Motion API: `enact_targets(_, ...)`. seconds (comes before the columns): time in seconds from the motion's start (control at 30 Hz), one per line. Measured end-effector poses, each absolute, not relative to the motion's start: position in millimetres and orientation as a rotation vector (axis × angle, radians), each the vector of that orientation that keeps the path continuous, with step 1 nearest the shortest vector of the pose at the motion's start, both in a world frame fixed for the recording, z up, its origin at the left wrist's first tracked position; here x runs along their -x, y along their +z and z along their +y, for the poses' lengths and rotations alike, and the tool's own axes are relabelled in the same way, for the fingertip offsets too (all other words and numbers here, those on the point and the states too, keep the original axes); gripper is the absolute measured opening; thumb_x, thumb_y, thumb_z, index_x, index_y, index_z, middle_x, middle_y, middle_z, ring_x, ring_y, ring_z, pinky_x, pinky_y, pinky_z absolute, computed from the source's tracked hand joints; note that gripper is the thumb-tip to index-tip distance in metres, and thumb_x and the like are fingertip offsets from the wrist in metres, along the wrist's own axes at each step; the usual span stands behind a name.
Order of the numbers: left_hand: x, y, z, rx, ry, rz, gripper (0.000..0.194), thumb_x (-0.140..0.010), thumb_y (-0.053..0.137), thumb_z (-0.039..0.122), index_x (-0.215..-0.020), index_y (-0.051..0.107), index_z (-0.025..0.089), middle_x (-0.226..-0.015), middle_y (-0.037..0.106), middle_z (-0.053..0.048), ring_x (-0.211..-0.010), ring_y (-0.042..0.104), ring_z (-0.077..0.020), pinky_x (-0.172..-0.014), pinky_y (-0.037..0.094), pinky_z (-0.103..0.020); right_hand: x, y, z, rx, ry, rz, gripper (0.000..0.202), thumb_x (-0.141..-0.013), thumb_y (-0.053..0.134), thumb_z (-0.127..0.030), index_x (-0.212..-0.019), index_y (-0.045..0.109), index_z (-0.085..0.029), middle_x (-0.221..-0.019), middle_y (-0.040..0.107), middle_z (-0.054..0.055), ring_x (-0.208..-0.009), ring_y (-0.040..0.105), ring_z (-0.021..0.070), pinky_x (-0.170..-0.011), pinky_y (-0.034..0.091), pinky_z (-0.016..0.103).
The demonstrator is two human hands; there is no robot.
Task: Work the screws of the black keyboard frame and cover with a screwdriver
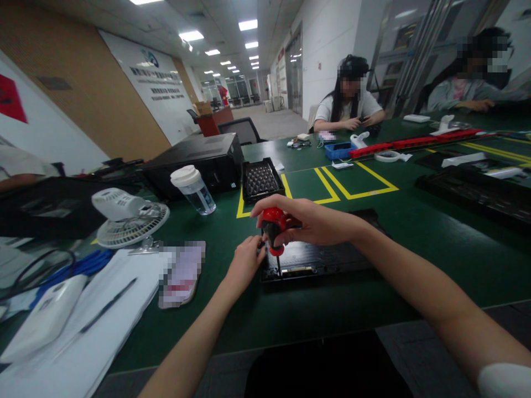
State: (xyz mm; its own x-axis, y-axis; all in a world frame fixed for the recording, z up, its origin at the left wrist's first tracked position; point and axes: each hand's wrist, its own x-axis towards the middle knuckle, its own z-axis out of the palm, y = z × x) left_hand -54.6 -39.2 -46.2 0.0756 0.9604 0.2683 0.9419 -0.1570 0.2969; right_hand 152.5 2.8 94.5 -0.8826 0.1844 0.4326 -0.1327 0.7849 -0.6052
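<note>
A red-and-black screwdriver stands nearly upright in my right hand, its handle wrapped by the fingers from above. Its dark shaft points down to the near-left part of a flat black plastic panel, beside a small light-coloured strip; whether the tip sits in a screw is too small to tell. The panel lies on the green table. At the panel's left edge my left hand is closed, fingertips gripping the edge close to the screwdriver. My right forearm covers part of the panel's far side.
Beyond the panel sits a black tray of screws or small parts, near a black computer case. Leftward are a lidded cup, a white fan, a phone and papers. Two people sit across the table.
</note>
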Motion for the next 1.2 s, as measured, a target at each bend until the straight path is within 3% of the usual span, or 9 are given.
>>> enact_targets(0.23,45,-46,-40,-2.279,0.706,1.983,0.015,-0.082,0.053,0.017,-0.095,0.061,0.014,-0.083,0.061,-0.006,-0.076,0.06,-0.0184,-0.069,0.046,-0.027,-158,92,1,0.109,0.855,-2.441,0.042,-0.081,0.062,-0.02,-0.118,0.042,-0.016,-0.097,0.057,0.004,-0.084,0.056,0.011,-0.069,0.048,0.022)
enact_targets(0.43,44,-46,-40,-2.26,0.705,2.0,0.014,-0.083,0.052,0.018,-0.092,0.062,0.015,-0.082,0.062,-0.005,-0.074,0.061,-0.0175,-0.067,0.046,-0.026,-155,81,3,0.183,0.578,-2.328,0.037,-0.076,0.068,-0.026,-0.103,0.045,-0.014,-0.082,0.051,-0.002,-0.068,0.048,0.0067,-0.061,0.042,0.019)
enact_targets(0.8,46,-50,-39,-2.271,0.734,2.012,0.009,-0.081,0.054,0.017,-0.085,0.061,0.016,-0.075,0.06,-0.004,-0.073,0.061,-0.0174,-0.065,0.045,-0.025,-139,67,3,0.141,0.358,-2.166,0.035,-0.078,0.064,-0.024,-0.105,0.045,-0.015,-0.096,0.054,0.003,-0.078,0.052,0.01,-0.072,0.045,0.024)
enact_targets(0.93,46,-50,-39,-2.276,0.761,2.009,0.009,-0.081,0.053,0.019,-0.086,0.061,0.016,-0.08,0.061,-0.005,-0.075,0.062,-0.0177,-0.067,0.046,-0.026,-133,61,0,0.107,0.523,-2.086,0.039,-0.079,0.062,-0.021,-0.112,0.044,-0.014,-0.102,0.055,0.006,-0.087,0.056,0.0131,-0.078,0.047,0.028)
enact_targets(1.07,45,-47,-41,-2.287,0.791,1.976,0.011,-0.082,0.052,0.017,-0.088,0.061,0.016,-0.085,0.063,-0.005,-0.076,0.062,-0.0175,-0.073,0.047,-0.028,-127,57,-3,0.021,0.876,-1.981,0.042,-0.083,0.058,-0.017,-0.121,0.04,-0.015,-0.103,0.055,0.006,-0.081,0.059,0.0112,-0.077,0.05,0.029)
enact_targets(1.2,45,-45,-41,-2.278,0.754,1.962,0.012,-0.083,0.05,0.018,-0.088,0.061,0.016,-0.089,0.063,-0.007,-0.082,0.062,-0.0189,-0.078,0.047,-0.03,-124,55,-1,-0.001,1.046,-1.889,0.046,-0.077,0.067,-0.019,-0.118,0.046,-0.016,-0.096,0.055,0.004,-0.082,0.058,0.0116,-0.074,0.051,0.026)
